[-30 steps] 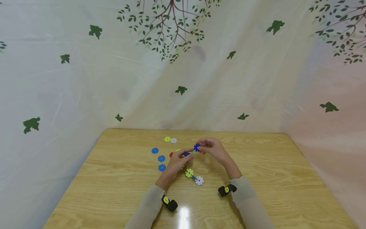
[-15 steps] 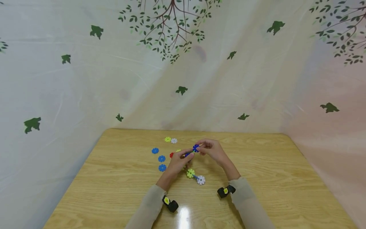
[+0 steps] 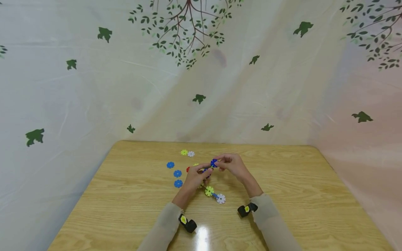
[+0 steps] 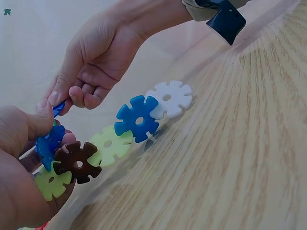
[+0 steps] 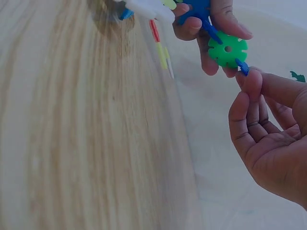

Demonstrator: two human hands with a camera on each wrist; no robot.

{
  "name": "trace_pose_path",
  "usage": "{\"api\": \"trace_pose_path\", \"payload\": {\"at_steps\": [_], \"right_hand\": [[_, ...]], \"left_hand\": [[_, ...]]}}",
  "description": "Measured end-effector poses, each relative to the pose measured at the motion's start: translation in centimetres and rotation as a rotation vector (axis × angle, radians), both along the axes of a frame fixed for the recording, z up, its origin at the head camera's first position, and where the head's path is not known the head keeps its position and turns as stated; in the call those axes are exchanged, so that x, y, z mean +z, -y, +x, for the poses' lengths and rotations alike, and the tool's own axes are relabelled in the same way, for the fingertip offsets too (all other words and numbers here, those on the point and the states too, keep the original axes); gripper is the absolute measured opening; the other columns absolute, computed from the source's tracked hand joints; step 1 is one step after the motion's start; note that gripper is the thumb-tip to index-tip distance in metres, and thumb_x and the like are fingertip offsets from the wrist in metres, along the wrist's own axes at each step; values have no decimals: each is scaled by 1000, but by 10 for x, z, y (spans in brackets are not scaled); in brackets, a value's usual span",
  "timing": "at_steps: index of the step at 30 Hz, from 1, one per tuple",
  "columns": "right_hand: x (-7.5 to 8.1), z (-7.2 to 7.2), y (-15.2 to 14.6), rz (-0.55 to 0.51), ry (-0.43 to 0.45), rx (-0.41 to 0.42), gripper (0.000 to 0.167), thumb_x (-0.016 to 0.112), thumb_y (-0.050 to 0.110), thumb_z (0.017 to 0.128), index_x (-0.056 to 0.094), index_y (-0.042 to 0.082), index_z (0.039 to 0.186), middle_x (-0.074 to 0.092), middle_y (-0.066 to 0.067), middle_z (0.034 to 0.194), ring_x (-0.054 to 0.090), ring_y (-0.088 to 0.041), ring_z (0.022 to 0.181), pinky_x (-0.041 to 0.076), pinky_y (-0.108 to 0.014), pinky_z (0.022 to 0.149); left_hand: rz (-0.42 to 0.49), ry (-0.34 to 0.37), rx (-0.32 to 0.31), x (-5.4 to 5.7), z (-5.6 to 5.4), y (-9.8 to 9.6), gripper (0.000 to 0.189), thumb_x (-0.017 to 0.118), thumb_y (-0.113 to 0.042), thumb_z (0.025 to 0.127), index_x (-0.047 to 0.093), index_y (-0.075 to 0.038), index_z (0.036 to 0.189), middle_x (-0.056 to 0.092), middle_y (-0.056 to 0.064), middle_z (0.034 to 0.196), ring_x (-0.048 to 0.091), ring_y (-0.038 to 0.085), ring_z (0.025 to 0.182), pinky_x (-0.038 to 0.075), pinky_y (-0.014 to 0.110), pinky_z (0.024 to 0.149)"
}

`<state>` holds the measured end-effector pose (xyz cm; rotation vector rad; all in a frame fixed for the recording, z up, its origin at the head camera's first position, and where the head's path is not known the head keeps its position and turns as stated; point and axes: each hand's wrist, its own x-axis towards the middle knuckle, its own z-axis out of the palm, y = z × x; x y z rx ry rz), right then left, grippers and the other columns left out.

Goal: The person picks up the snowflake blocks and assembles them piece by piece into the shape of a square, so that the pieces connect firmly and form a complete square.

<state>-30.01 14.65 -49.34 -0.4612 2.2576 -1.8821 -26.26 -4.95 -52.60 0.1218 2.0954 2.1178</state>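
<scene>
My left hand (image 3: 194, 177) grips a chain of notched plastic snowflake discs. In the left wrist view a brown disc (image 4: 64, 160), a yellow-green disc (image 4: 117, 152), a blue disc (image 4: 127, 117) and a white disc (image 4: 181, 98) run out from it over the table. At the chain's upper end, the right wrist view shows a green disc (image 5: 217, 52) beside the left fingertips. My right hand (image 3: 235, 166) pinches a dark blue disc (image 3: 214, 162) between thumb and fingers, its edge meeting the green disc's rim. The fingers hide part of it.
Several loose discs lie left of the hands on the wooden table (image 3: 125, 209), among them a blue disc (image 3: 177, 173). A yellow disc (image 3: 184, 152) and a white disc (image 3: 191, 153) lie farther back. A printed cloth (image 3: 157, 87) hangs behind the table.
My right hand has shifted slightly left and down with the dark blue disc, closer to the left hand. The chain's white end has swung a little to the right.
</scene>
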Motion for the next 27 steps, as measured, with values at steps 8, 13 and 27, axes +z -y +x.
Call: {"api": "trace_pose_path", "payload": {"at_steps": [8,13,27], "right_hand": [[-3,0,2,1,-3,2,22,71,4,95,72,-9,113,74,-10,85,67,-15,66,60,-28,67],[-6,-1,4,-9,-1,13,22,71,3,94,72,-10,113,75,-10,86,66,-15,66,61,-31,68],[4,1,-2,151,-4,37,21,69,8,97,74,0,115,74,-13,87,69,-34,78,60,-46,79]], "left_hand": [[2,7,22,2,3,0,30,68,-13,99,70,0,126,67,15,81,55,13,61,46,21,53],[3,2,41,-1,2,1,29,68,-11,98,71,0,124,67,11,80,56,13,62,47,20,53],[26,67,-137,-1,0,2,38,66,-22,101,63,-8,136,62,9,111,64,15,75,56,25,64]]}}
